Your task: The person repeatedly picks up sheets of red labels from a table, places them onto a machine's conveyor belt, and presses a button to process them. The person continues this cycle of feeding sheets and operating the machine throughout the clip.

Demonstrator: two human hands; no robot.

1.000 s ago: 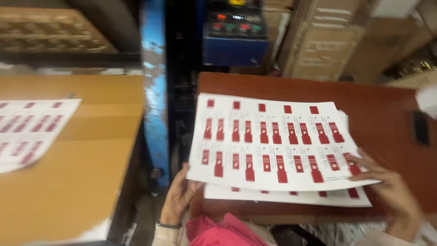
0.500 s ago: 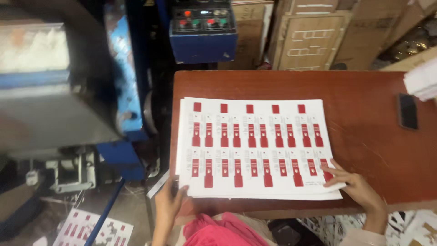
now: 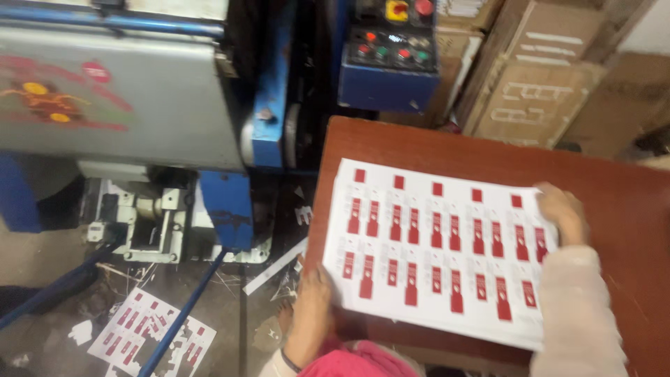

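the left hand [image 3: 312,307] now grips the near left corner of the stack of printed sheets [image 3: 440,255], fingers tucked under the edge and thumb on top, so it is clamped on the paper. half a second ago it only lay at that edge; now the corner looks raised off the surface [image 3: 614,209]. the right hand [image 3: 560,213] has come up from the near right corner to the far right part of the stack, where it lies flat, fingers together, pressing down on the top sheet rather than closed around it. the stack, white with 2 rows of red tag shapes, sits on the red-brown surface, its near edge overhanging toward the person. judging by this, the sheets are being squared and gathered. to the left, a loose printed sheet [image 3: 150,335] lies on the floor. beyond it stands the grey and blue machine [image 3: 132,91], and farther right its blue control box [image 3: 389,56] and cardboard boxes [image 3: 537,91].
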